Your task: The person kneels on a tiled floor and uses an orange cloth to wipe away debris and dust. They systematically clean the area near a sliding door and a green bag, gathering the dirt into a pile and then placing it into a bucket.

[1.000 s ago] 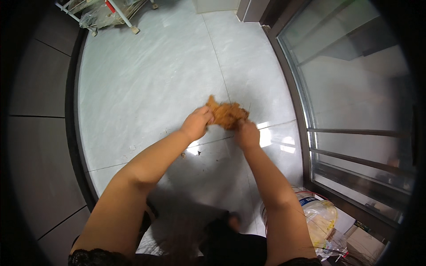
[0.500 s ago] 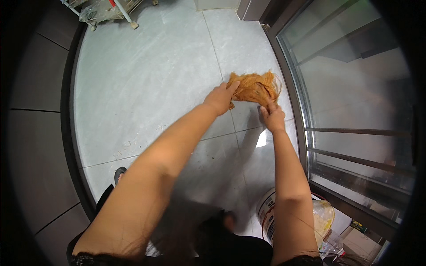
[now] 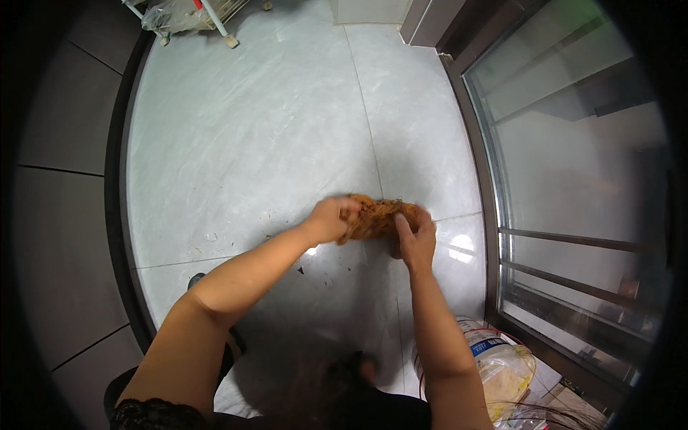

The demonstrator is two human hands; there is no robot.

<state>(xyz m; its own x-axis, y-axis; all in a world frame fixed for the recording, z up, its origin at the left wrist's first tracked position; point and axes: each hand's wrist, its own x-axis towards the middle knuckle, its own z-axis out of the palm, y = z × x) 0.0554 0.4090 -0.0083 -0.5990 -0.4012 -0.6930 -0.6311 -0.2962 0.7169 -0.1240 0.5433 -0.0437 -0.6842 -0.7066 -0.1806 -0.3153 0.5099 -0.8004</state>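
A shaggy orange-brown piece of fibrous material (image 3: 376,218) stretches between my two hands, folded and rumpled, with loose strands at its edges. I cannot tell whether it is a cloth or a mat of plant fibre. At its left end, my left hand (image 3: 330,220) is closed on it, the fingers slightly smeared by motion. My right hand (image 3: 418,247) grips the other end, thumb on top and fingers around the far side. The grey tiled floor (image 3: 251,129) lies beneath both hands.
Small crumbs and dark bits (image 3: 301,270) are scattered on the tiles near my left forearm. A white bucket (image 3: 467,327) and a clear plastic bag (image 3: 505,376) stand by my right arm. Glass doors (image 3: 566,179) line the right, dark cabinets (image 3: 64,236) the left. A wheeled rack (image 3: 215,21) stands far left.
Both hands have come nearer to me, bringing the fibrous piece along from the far right. It now looks more bunched up, and my right hand has closed further around its end.
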